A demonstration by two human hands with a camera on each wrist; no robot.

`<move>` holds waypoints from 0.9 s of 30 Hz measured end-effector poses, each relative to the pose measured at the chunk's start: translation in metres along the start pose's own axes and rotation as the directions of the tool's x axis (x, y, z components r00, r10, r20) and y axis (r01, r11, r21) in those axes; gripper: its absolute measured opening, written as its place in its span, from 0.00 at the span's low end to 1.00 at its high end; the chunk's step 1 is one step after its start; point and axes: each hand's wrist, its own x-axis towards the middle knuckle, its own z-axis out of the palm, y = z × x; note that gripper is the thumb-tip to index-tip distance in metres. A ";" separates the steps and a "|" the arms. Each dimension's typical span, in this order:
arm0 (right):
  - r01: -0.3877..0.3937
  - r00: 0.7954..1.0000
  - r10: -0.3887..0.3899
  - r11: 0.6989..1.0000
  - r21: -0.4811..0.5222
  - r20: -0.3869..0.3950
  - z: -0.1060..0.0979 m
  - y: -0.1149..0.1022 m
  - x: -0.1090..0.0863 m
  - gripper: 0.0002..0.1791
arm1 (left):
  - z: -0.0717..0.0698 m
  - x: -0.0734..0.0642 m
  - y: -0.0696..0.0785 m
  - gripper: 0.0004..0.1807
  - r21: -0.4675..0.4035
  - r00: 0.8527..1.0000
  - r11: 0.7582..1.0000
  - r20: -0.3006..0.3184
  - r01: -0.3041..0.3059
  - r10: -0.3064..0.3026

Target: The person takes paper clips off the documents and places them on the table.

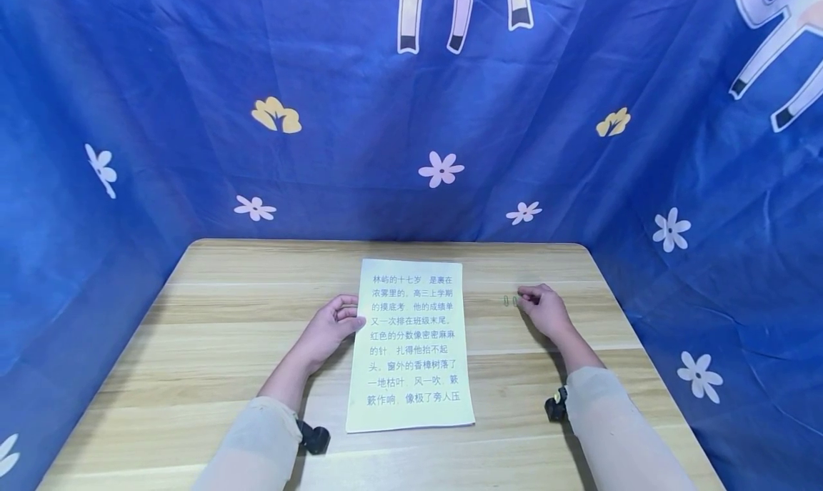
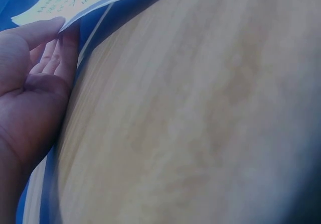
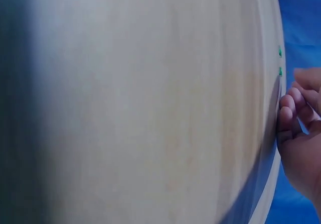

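Note:
A pale yellow stack of sheets printed with Chinese characters lies upright to the viewer on the wooden table. My left hand pinches its left edge, thumb on top and fingers beneath. In the left wrist view, the raised edge of the paper meets the thumb tip. Two small green paper clips lie side by side to the right of the paper. Right beside them is my right hand, fingers bent and fingertips close together. I cannot tell whether anything is between those fingertips. The right wrist view shows both clips near the fingers.
The wooden table has light grain and rounded far corners. A blue curtain with flowers and animal legs hangs behind it and along both sides. Each wrist wears a black camera mount below the sleeve cuff.

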 end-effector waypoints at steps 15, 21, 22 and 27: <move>0.096 0.990 -0.062 0.953 0.287 -0.123 0.002 -0.061 -0.041 0.16 | 0.017 0.003 0.013 0.24 0.213 0.985 0.974 -0.167 0.070 -0.034; 0.180 0.981 -0.142 0.924 0.337 -0.135 0.008 -0.092 -0.067 0.14 | 0.022 0.008 0.023 0.21 0.419 0.969 0.907 -0.241 0.047 0.061; 0.196 0.978 -0.157 0.921 0.337 -0.138 0.008 -0.096 -0.071 0.14 | 0.023 0.008 0.024 0.21 0.452 0.966 0.891 -0.247 0.049 0.072; 0.244 0.969 -0.215 0.916 0.318 -0.124 0.009 -0.112 -0.088 0.14 | 0.032 0.006 0.024 0.22 0.558 0.962 0.829 -0.249 0.046 0.114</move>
